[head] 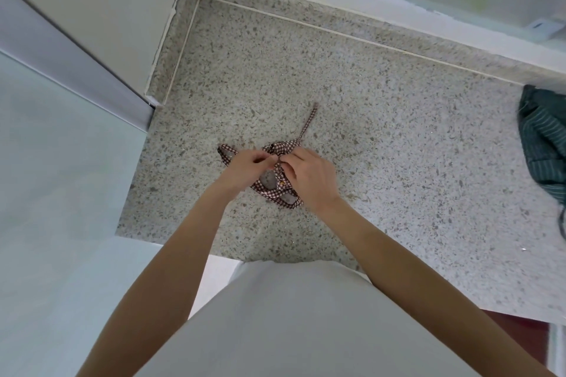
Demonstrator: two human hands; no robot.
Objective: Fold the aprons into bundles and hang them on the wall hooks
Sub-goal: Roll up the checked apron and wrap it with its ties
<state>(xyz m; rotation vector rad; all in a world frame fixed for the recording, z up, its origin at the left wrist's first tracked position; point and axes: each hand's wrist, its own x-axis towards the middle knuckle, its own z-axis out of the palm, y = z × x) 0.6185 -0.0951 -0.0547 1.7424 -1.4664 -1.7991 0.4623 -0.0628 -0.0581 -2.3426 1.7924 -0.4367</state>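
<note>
A small checked apron (277, 176), red-brown gingham, lies bunched into a bundle near the middle of a speckled stone countertop (382, 119). One strap end (308, 122) trails from the bundle toward the far side, and a loop of strap (225, 154) sticks out to the left.

Both hands work at the top of the bundle. The left hand (248, 170) is curled, its fingertips pinched on the fabric or strap at the centre. The right hand (312, 176) is also closed, fingers tucked onto the same knot-like spot, with its palm over the right part of the bundle. The two hands almost touch.

At the right edge of the countertop lies a second apron, dark green with thin stripes (543, 144), crumpled and not folded.

The cloth looks thin, light and limp, so it will probably slump and unroll unless the strap is pulled snug around it. The best hold is likely the strap itself near the wrap, pinched between finger and thumb, with the loop kept free for a hook. No wall hooks are in view.
</note>
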